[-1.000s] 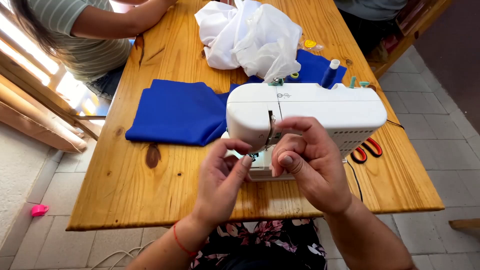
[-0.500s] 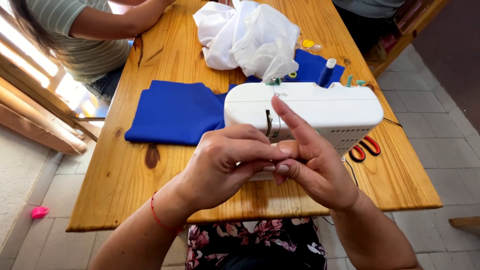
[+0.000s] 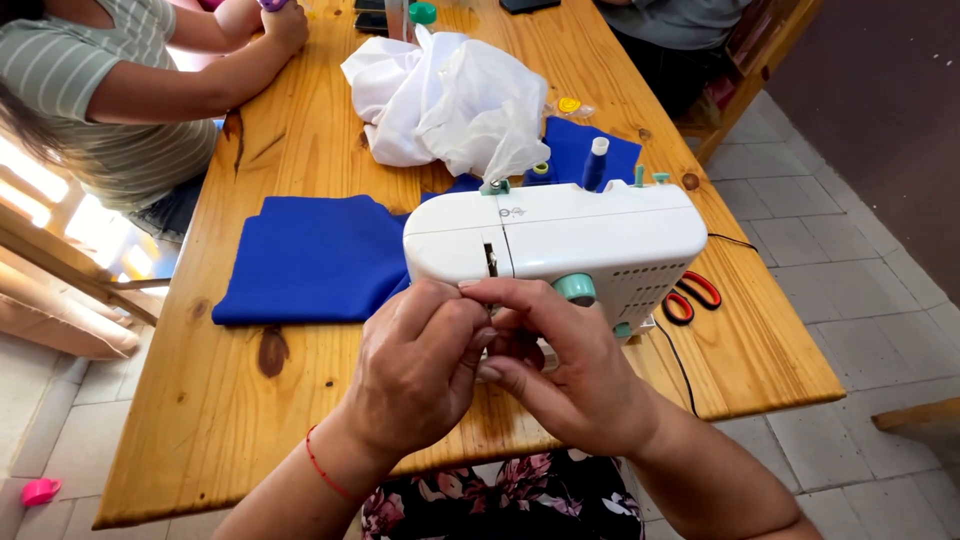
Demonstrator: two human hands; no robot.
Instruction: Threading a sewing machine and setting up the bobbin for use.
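left hand (image 3: 420, 375) fingers pinching together, content hidden | right hand (image 3: 570, 385) fingers pinching too, thread too fine to see | small white plastic sewing machine (image 3: 560, 245) standing just beyond fingertips on wooden worktop (image 3: 230, 420) | advice: bracing hands together, working slowly at needle

both forearms reach forward and angle inward, so the hands meet. the left hand (image 3: 420, 375) shows its back, knuckles up, fingers curled and pinched together at the tips. the right hand (image 3: 570, 385) lies just beside it, touching it, index finger stretched leftward over the left fingertips, remaining fingers folded beneath.
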